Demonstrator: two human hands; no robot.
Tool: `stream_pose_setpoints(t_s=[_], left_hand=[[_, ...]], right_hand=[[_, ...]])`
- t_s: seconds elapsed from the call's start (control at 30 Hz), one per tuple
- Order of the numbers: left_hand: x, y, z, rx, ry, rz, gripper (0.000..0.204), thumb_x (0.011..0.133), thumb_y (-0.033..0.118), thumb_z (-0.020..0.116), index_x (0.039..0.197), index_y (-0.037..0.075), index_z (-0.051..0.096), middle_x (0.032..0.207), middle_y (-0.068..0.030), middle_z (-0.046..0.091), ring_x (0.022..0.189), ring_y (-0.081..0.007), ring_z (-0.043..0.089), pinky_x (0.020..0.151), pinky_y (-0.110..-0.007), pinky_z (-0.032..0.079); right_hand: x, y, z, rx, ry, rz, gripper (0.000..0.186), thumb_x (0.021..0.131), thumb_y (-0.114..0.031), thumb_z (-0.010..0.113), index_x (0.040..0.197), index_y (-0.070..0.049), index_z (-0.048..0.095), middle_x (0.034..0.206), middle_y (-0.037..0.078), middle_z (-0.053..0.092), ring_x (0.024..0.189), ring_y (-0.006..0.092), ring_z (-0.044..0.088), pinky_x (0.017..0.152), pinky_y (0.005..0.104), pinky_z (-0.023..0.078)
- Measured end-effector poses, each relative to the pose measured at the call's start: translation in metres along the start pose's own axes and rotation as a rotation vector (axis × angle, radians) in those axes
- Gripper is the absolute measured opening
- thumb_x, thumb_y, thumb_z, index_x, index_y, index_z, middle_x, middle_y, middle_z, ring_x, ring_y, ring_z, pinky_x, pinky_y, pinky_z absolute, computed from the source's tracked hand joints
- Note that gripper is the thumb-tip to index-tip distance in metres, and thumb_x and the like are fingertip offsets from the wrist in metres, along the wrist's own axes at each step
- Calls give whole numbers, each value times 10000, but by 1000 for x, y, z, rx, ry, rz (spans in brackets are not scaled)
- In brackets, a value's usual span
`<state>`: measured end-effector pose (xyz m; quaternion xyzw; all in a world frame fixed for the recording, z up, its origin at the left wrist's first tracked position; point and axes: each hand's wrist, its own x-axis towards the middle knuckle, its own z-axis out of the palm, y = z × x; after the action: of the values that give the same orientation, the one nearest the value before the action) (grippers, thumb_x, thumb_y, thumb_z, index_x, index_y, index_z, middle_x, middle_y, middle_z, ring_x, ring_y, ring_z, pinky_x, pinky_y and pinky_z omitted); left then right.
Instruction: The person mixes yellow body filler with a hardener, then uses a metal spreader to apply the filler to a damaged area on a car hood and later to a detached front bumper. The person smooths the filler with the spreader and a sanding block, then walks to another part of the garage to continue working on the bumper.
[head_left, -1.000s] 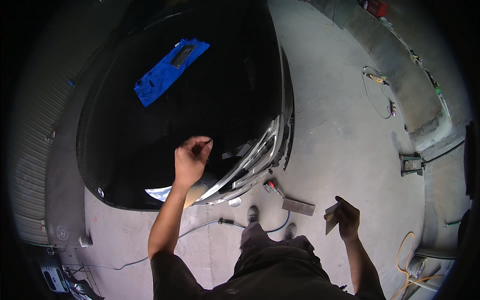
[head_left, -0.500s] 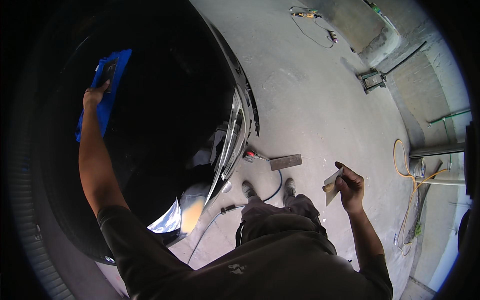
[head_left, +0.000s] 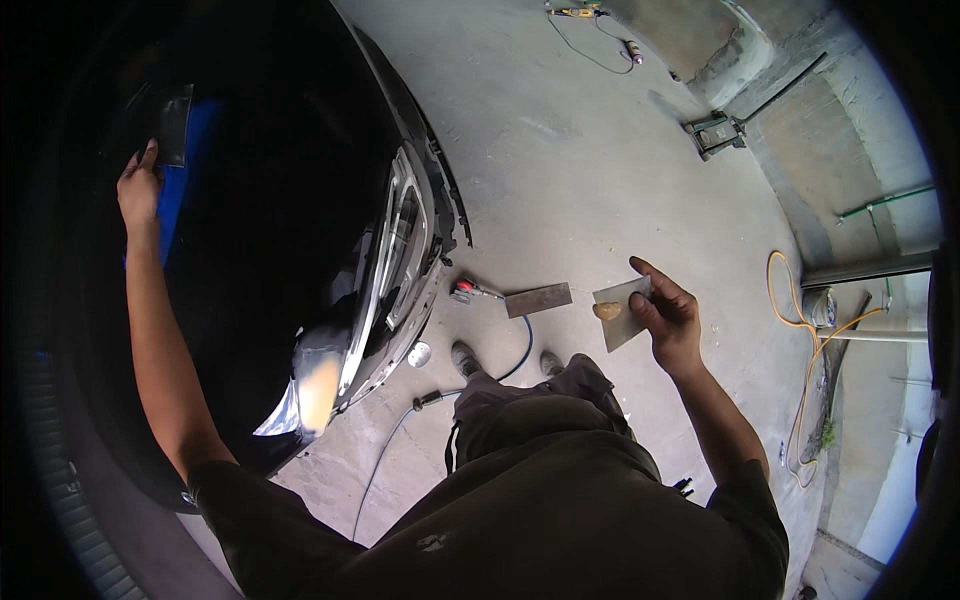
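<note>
My left hand (head_left: 140, 192) reaches out over a dark car hood (head_left: 290, 170), closed on a dark, thin rectangular plate (head_left: 175, 125). Under and beside it lies a blue cloth (head_left: 180, 200), partly hidden by my hand. On the right, my right hand (head_left: 675, 318) grips a thin metal putty spreader (head_left: 622, 325) between thumb and fingers, held above the floor. A lump of tan putty (head_left: 607, 311) sits on the spreader's face. At the car's near corner, beside the headlight (head_left: 392, 245), there is a smooth tan filler patch (head_left: 320, 390) on the body panel.
A red-and-grey air sander (head_left: 464, 288) with a blue hose (head_left: 528, 345) and a flat metal plate (head_left: 538, 300) lie on the floor ahead of my feet. Farther off are a floor jack (head_left: 715, 133), a corded yellow tool (head_left: 578, 12) and a looped orange hose (head_left: 776, 290).
My left hand has lifted the dark plate off the blue cloth and shifted it left. The right hand has turned the spreader, showing more of its face. The whole view has shifted.
</note>
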<state>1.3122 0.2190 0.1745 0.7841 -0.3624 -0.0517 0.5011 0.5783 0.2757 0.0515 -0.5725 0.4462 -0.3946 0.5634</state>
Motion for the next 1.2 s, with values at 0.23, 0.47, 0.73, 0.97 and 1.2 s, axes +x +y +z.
stream_pose_setpoints(t_s=[0.23, 0.47, 0.73, 0.97, 1.2], left_hand=[[-426, 105, 129, -769, -394, -316, 278, 1012, 131, 663, 1270, 30, 651, 998, -43, 719, 745, -68, 616, 654, -211, 449], [-637, 197, 220, -1240, -289, -767, 358, 1044, 143, 564, 1367, -12, 567, 1095, -51, 707, 811, -74, 616, 689, -225, 455], [-721, 210, 181, -1275, -142, -703, 324, 1043, 144, 573, 1337, 10, 588, 1097, -55, 717, 873, -87, 654, 698, -227, 471], [-798, 213, 147, -1470, -79, -731, 324, 1036, 118, 575, 1336, -5, 572, 1135, -85, 720, 960, -141, 695, 781, -267, 533], [-905, 210, 92, -1719, 10, -583, 412, 998, 66, 559, 1395, -36, 518, 1237, -137, 687, 1127, -202, 685, 983, -325, 553]], right_hand=[[28, -13, -67, 99, -357, -175, 298, 1011, -45, 670, 1303, 16, 663, 1069, 45, 713, 932, 93, 612, 826, 262, 516], [14, -42, -105, -336, -641, -884, 325, 828, 96, 712, 1121, -28, 778, 1066, 115, 697, 883, 262, 666, 780, 334, 547], [-41, -39, -119, -419, -778, -1190, 410, 666, 102, 779, 1046, -47, 816, 1018, 72, 669, 897, 256, 653, 841, 376, 588], [-103, -45, -117, -363, -835, -1247, 321, 746, -20, 820, 1058, -93, 817, 1090, 77, 695, 976, 246, 682, 1054, 486, 540], [-225, -2, -92, -274, -874, -1433, 279, 836, -172, 808, 1115, -186, 811, 1217, 24, 680, 1159, 218, 622, 1177, 554, 445]])
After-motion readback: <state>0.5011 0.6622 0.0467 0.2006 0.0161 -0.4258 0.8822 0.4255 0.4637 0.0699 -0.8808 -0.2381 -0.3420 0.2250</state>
